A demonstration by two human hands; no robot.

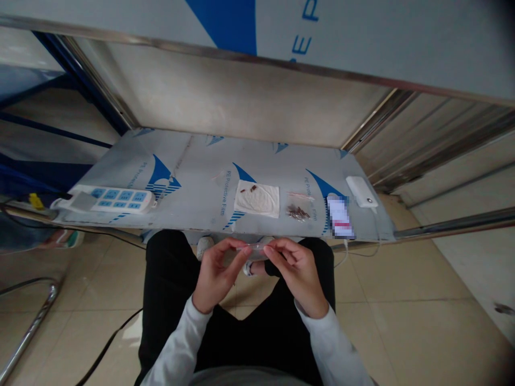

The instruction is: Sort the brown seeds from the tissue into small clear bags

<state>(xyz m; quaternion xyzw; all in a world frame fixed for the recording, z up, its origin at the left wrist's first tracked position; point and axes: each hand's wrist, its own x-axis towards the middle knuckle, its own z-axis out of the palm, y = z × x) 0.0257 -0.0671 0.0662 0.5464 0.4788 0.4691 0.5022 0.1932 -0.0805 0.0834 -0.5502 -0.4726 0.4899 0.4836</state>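
Between my two hands, in front of the table's edge, is a small clear plastic bag. My left hand pinches one end of it with thumb and forefinger. The other end is pinched by my right hand. What the bag holds, if anything, is too small to tell. Beyond my hands a white cloth or tissue lies on the table, with a few small dark brown pieces near its far left corner. Right of it lies a clear bag with several small brown pieces inside.
A white power strip with blue sockets lies at the table's left. On the right are a phone, its screen blurred, and a white power bank with a cable. A film-covered upper shelf overhangs the far side.
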